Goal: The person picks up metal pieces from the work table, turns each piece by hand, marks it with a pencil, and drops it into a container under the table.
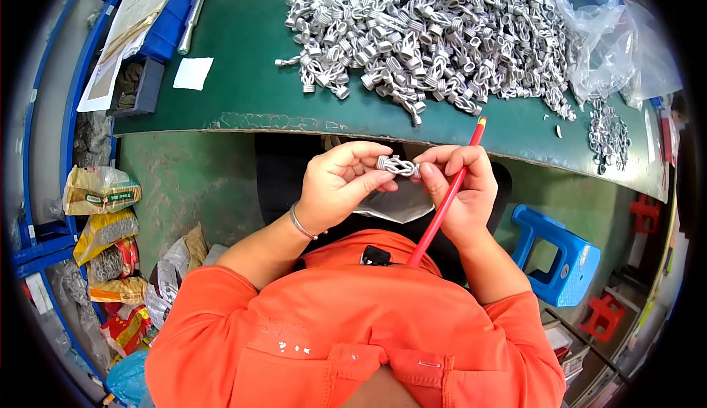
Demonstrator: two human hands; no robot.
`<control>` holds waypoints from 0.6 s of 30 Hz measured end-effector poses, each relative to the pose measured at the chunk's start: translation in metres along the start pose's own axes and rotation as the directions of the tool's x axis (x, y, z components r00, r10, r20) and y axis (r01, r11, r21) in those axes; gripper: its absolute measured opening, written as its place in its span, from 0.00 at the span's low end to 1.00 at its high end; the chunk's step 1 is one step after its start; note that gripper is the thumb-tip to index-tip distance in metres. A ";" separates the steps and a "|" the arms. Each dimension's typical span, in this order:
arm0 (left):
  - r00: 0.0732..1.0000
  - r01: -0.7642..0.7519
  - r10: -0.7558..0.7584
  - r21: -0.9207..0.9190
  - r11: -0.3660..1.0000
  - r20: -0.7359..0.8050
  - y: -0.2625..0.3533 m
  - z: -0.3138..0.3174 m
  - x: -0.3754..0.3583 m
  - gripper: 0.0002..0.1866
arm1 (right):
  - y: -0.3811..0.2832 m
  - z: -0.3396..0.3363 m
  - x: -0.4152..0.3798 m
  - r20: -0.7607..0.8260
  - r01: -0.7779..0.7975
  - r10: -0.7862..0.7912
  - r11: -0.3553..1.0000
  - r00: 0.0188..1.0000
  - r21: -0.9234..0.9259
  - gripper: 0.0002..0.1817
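Head view: my two hands pinch one grey metal fitting [398, 166] between them.
I see my left hand [340, 183] gripping its left end, my right hand [458, 187] gripping its right end plus one red rod [445, 203]. Beyond, on one green table [243, 54], a heap of like fittings [434, 32], too many to count; one blue stool [561, 257] to the right.

1. Small part [398, 166]: silver-grey, ribbed; same as pile [434, 32] at table's far edge.
2. Rod [445, 202]: red, yellow tip.
3. Table [243, 84]: dark green, paint chipped along near edge.
4. Shirt [353, 334]: orange.
5. Stool [556, 257]: blue.
6. Paper slip [193, 73]: white, near left edge.
7. Bin [171, 21]: blue, far-left corner.
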State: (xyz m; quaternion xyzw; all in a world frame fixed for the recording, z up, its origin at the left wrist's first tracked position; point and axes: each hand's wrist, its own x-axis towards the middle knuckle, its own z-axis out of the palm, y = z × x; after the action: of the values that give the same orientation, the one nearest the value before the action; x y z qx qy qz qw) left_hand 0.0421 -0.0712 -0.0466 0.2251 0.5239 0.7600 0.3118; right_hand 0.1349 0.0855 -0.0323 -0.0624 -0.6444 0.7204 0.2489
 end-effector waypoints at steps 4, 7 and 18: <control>1.000 0.010 -0.011 0.051 0.999 0.019 0.003 0.002 -0.002 0.15 | -0.012 -0.004 -0.006 0.007 -0.241 0.241 0.965 0.970 0.106 0.12; 0.998 -0.048 0.045 0.109 0.993 0.033 0.006 0.003 -0.001 0.14 | -0.002 -0.007 -0.011 0.039 -0.158 0.155 0.982 0.987 0.103 0.13; 0.936 -0.345 0.264 0.448 0.825 0.234 0.004 -0.005 0.000 0.16 | 0.006 -0.017 -0.001 0.185 0.505 -0.471 0.774 0.862 -0.382 0.19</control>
State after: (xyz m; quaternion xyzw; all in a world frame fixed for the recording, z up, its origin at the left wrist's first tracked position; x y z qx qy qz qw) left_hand 0.0379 -0.0753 -0.0449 0.4372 0.6265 0.6247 0.1615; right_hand 0.1407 0.0998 -0.0407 0.0835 -0.7862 0.4782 0.3825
